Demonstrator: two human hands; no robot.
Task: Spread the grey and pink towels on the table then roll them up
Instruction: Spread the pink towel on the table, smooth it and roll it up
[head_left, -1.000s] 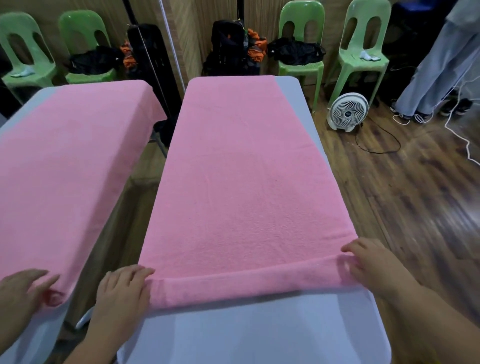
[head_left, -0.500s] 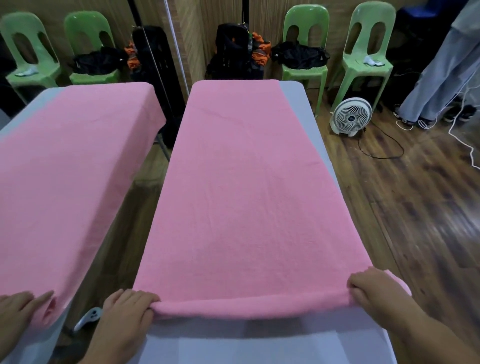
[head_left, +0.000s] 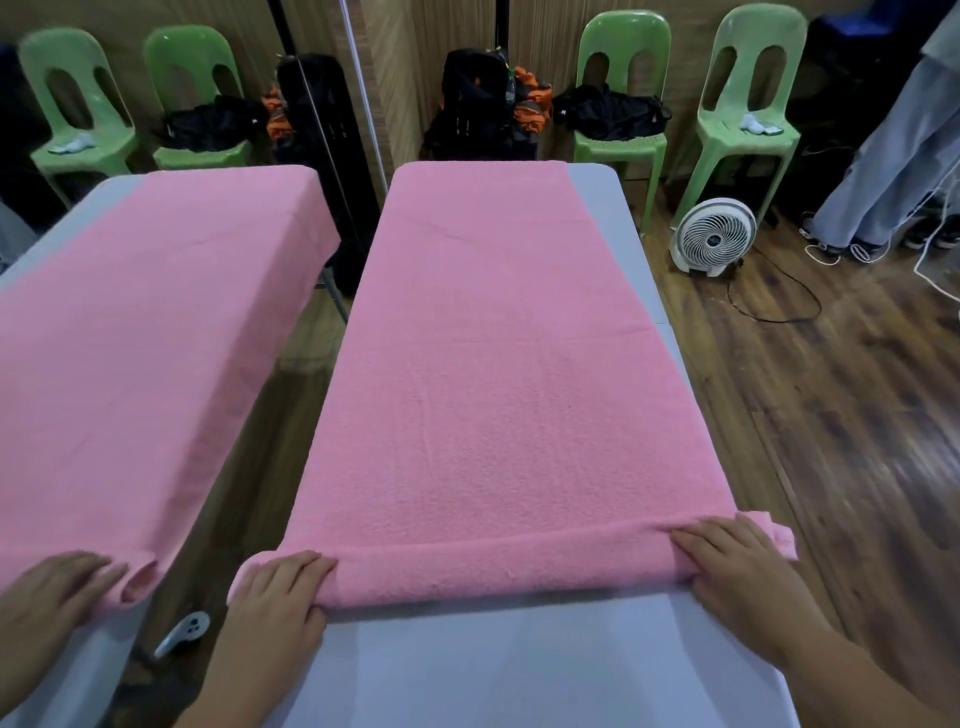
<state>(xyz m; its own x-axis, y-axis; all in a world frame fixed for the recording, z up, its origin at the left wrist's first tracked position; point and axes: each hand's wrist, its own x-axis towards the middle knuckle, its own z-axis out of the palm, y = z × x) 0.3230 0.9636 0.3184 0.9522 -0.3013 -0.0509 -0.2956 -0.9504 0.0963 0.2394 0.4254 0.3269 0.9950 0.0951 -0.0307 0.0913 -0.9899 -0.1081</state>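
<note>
Pressing fingers: both hands lie palm-down on a rolled near edge of the pink towel (head_left: 498, 374), fingers flat and slightly spread, not closed around the cloth.
Left hand (head_left: 275, 597): its fingers (head_left: 306, 569) rest on top of the roll's left end, tips pointing away from the person; the palm sits over the near side of the roll where it meets the table.
Right hand (head_left: 737, 571): its fingers (head_left: 706, 543) rest on the roll's right end; a short stub of the roll sticks out past the hand, beyond the table's right edge.
Roll (head_left: 498, 571): a low, even tube of cloth running across the table between the two hands, only a turn or so thick.
Pink towel, rest: spread flat lengthwise up the table to its far end, with faint creases.
Table (head_left: 493, 670): pale grey top, bare in front of the roll and along a strip on the far right side.
Mirror (head_left: 156, 312): on the left, it repeats the table, towel and a hand.
Floor: dark wood planks, with a white fan (head_left: 712, 236) and its black cable to the right of the table.
Far wall: green chairs (head_left: 623, 93), black bags on and beside them.
Standing person (head_left: 883, 156): grey trousers and shoes at the upper right.
Grey towel: cannot be made out.
</note>
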